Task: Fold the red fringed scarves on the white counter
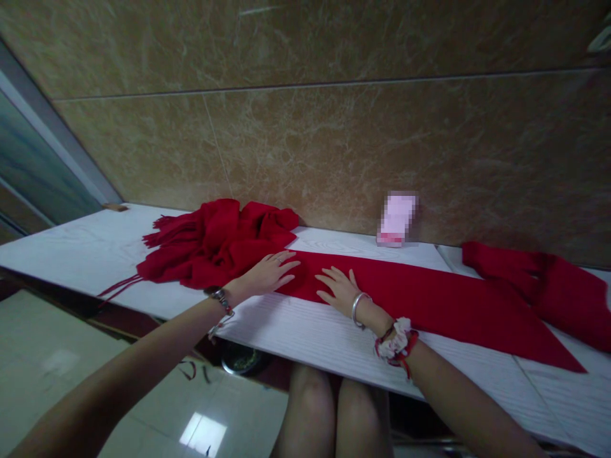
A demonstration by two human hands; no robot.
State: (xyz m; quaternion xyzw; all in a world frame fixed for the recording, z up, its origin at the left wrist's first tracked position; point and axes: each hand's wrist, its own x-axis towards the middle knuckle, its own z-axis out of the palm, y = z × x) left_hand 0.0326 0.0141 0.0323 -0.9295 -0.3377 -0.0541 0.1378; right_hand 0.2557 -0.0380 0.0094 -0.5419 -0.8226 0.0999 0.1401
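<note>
A long red scarf (410, 289) is laid across the white tabletop, with its middle spread out as a flat strip. Its left part is bunched in a loose heap (224, 242), where tassels stick out at the far left. My left hand (270, 273) lies with fingers spread on the cloth beside the heap. A short gap to the right, my right hand (338, 289) rests on the near edge of the flat strip, fingers stretched apart. Toward the right the strip narrows to a slanted point. Neither hand grips the cloth.
More red cloth (544, 283) lies crumpled at the back right; I cannot tell whether it joins the strip. A pink, blurred-out upright object (397, 219) leans near the marbled wall (305, 146). Below the front edge of the white table (296, 327) are my knees and a round dish (241, 358).
</note>
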